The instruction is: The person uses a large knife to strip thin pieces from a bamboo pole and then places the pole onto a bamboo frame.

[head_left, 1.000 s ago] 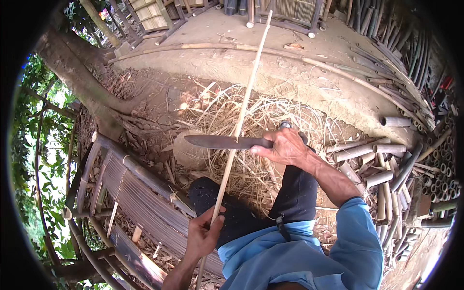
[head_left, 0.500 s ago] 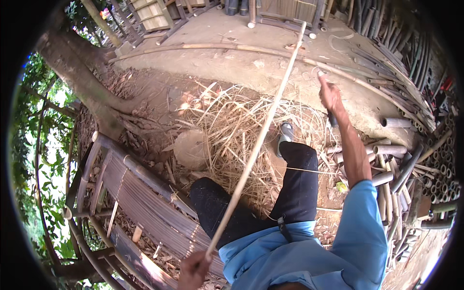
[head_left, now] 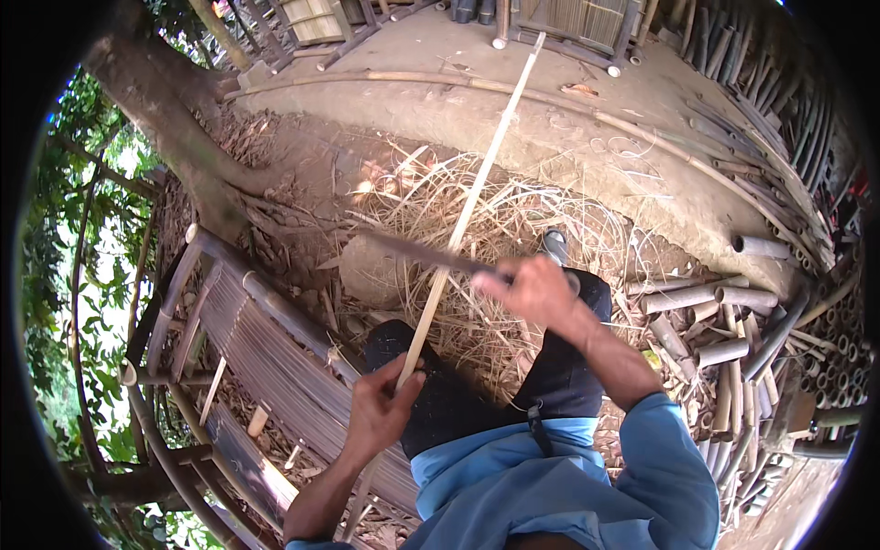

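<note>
A long pale bamboo strip (head_left: 481, 179) slants from the far centre down across my left thigh. My left hand (head_left: 378, 411) is closed around its near part, and the tail runs back under my forearm. My right hand (head_left: 539, 295) grips the handle of a long dark-bladed knife (head_left: 426, 253). The blade points left and lies across the strip, above my knees. It is blurred, so I cannot tell whether the edge touches the strip. Below, a heap of thin bamboo shavings (head_left: 522, 206) covers the ground around my foot.
A slatted bamboo bench (head_left: 275, 339) stands at my left, near a tree trunk (head_left: 174, 128). Cut bamboo tubes (head_left: 687, 298) are piled at the right. A long bamboo pole (head_left: 431, 79) runs along the earth ledge beyond the shavings.
My right hand has swung in from the far right with the knife, bringing the blade to the strip. The left hand has moved forward, and the strip's far end has shifted left.
</note>
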Demonstrator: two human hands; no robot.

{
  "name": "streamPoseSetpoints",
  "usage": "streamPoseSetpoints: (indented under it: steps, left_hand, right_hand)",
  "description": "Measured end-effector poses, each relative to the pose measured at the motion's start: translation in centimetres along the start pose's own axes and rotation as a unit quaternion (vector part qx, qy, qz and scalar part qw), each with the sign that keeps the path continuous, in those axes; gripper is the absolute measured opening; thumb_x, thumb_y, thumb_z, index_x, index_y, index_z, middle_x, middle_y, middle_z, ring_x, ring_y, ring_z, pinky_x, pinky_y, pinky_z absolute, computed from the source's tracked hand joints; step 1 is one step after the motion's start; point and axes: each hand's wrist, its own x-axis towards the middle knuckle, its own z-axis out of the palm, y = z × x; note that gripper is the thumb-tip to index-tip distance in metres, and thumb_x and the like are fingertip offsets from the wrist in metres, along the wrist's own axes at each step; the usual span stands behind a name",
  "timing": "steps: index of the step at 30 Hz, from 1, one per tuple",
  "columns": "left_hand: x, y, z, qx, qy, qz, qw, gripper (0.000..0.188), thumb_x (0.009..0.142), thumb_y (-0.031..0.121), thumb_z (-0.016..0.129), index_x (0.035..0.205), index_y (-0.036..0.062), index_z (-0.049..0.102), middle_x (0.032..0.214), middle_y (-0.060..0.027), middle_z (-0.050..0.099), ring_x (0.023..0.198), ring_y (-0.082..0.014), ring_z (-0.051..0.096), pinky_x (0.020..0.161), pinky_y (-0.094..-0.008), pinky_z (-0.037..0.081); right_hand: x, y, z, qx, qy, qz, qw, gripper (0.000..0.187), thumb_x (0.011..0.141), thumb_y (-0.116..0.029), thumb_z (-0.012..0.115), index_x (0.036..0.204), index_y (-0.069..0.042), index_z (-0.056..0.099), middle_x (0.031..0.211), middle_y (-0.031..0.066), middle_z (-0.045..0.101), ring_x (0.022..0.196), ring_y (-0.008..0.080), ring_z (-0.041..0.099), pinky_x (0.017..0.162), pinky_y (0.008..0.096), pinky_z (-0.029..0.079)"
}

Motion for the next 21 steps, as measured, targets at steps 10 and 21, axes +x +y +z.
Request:
streamPoseSetpoints:
  steps: [10, 21]
  left_hand:
    - [-14.0, -0.5, -4.2, 0.048, 0.054, -0.114, 0.991, 0.024, 0.088, 0.005, 0.076, 0.109, -0.0062, 0.073, 0.065, 0.0026, 0.060, 0.054, -0.0024, 0.048, 0.046, -0.0224, 0.032]
    - [-24.2, -6.0, -15.1, 0.031, 0.066, -0.117, 0.990, 0.030, 0.082, -0.007, 0.075, 0.112, -0.0045, 0.075, 0.074, -0.0096, 0.074, 0.049, -0.0068, 0.057, 0.042, -0.0220, 0.039]
  right_hand:
    - [8.7, 9.4, -3.9, 0.113, 0.071, 0.197, 0.971, 0.086, 0.094, -0.079, 0.045, 0.092, 0.000, 0.077, 0.045, -0.0022, 0.041, 0.039, 0.0107, 0.045, 0.040, 0.0374, 0.041]
    - [11.7, 10.2, -3.1, 0.415, 0.005, 0.324, 0.850, 0.087, 0.087, -0.082, 0.053, 0.116, -0.002, 0.068, 0.067, 0.0135, 0.065, 0.049, 0.0156, 0.055, 0.048, 0.0316, 0.048]
